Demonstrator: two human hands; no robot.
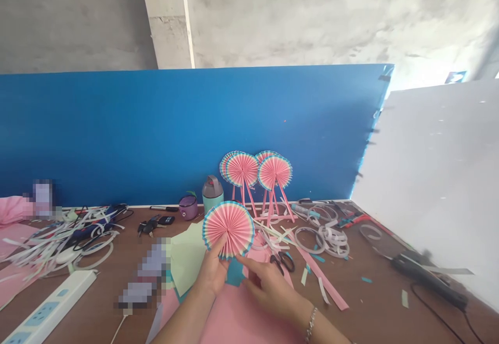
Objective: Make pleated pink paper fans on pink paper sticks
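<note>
A round pleated paper rosette [230,225], pink with cream and blue rings at its rim, is upright in my left hand [215,267]. My left thumb presses on its front below the centre, with the other fingers mostly behind it. At the rosette's lower right edge is my right hand [265,284], index finger stretched out to the rim and thumb apart from it. Pink paper sheets [234,315] lie beneath both hands. Black-handled scissors [283,263] rest just beyond my right hand. Finished-looking rosettes on pink paper legs [275,173] stand behind.
Pale green paper [187,255] lies left of my hands. Coiled white strips [331,237] and paper scraps spread to the right, near a black corded tool [429,279]. A power strip [54,307], keys [150,226], purple pot [188,207] and bottle [212,192] stand leftward. A blue partition [117,136] borders the table.
</note>
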